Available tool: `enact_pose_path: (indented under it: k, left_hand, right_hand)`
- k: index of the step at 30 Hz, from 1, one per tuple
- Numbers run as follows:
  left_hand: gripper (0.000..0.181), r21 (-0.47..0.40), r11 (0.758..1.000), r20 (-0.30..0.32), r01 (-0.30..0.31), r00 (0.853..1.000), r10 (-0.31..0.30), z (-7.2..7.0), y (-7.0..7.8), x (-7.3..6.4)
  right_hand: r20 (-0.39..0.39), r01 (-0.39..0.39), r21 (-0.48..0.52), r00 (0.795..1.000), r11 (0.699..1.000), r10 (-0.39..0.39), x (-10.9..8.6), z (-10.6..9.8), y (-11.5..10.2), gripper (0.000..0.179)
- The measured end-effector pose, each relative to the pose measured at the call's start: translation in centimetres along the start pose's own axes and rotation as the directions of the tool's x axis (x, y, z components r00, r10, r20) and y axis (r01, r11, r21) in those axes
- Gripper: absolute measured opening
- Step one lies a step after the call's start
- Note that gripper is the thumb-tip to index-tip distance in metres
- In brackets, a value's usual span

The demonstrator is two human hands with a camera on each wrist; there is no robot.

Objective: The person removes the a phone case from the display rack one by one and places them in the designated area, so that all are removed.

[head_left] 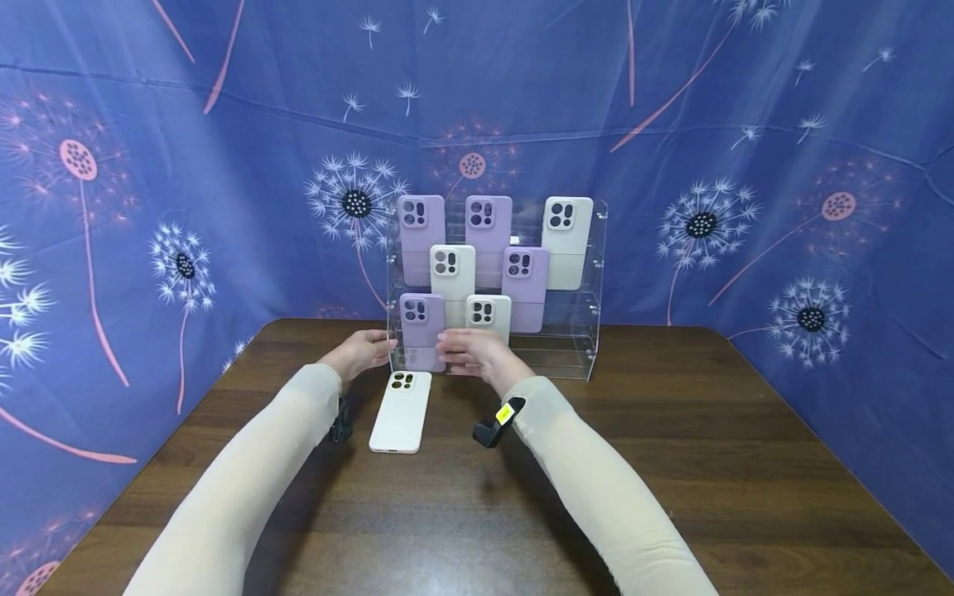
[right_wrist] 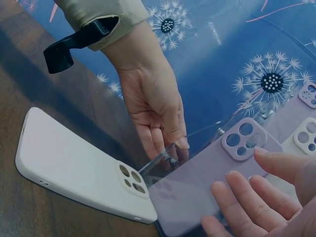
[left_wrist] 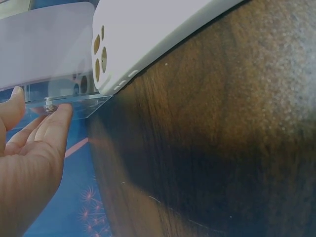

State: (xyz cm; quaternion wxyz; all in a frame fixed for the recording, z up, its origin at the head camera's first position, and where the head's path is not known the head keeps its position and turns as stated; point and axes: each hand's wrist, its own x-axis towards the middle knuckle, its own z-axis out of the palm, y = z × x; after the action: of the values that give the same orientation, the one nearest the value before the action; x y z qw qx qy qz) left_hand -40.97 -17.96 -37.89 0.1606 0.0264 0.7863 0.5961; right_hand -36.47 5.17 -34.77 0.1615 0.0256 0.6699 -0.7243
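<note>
Table: dark brown wood-grained slab [head_left: 671, 463], glossy, a pale sheen towards its front edge. Backdrop: deep blue printed cloth [head_left: 633, 74], hung behind the table and along both its sides, a crease crossing it above the back edge. Print, above the table's back edge: two large white dandelion heads with black centres, one towards its left end [head_left: 356, 203], one at its right end [head_left: 701, 223]; one round coral-pink flower head [head_left: 472, 165] between them. Print, beyond the table's left side: smaller white dandelion [head_left: 185, 265]. Beyond its right side: white dandelion [head_left: 811, 319].
</note>
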Motion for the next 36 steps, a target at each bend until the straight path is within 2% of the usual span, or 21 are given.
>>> enact_pose_path:
  k: [10, 22, 29, 36]
  left_hand:
    - [0.056, 0.024, 1.0, -0.009, 0.013, 1.0, -0.013, 0.0, 0.3, -0.1]
    - [0.056, 0.016, 1.0, -0.014, 0.006, 1.0, -0.006, 0.0, 0.1, 0.1]
    - [0.057, 0.004, 1.0, -0.004, 0.004, 1.0, -0.004, 0.0, 0.0, 0.1]
    - [0.055, 0.007, 1.0, -0.008, 0.005, 1.0, -0.005, 0.0, 0.0, 0.1]
  right_hand:
    - [-0.021, 0.031, -0.004, 0.999, 1.0, -0.031, -0.6, -0.4, -1.1, 0.037]
    - [-0.1, 0.064, 0.0, 0.993, 0.998, -0.064, -1.0, -1.6, -2.3, 0.038]
    - [-0.164, 0.092, 0.016, 0.983, 0.996, -0.088, -0.9, -2.8, -2.4, 0.038]
    - [-0.188, 0.097, -0.002, 0.978, 0.995, -0.096, -1.0, -3.8, -2.6, 0.037]
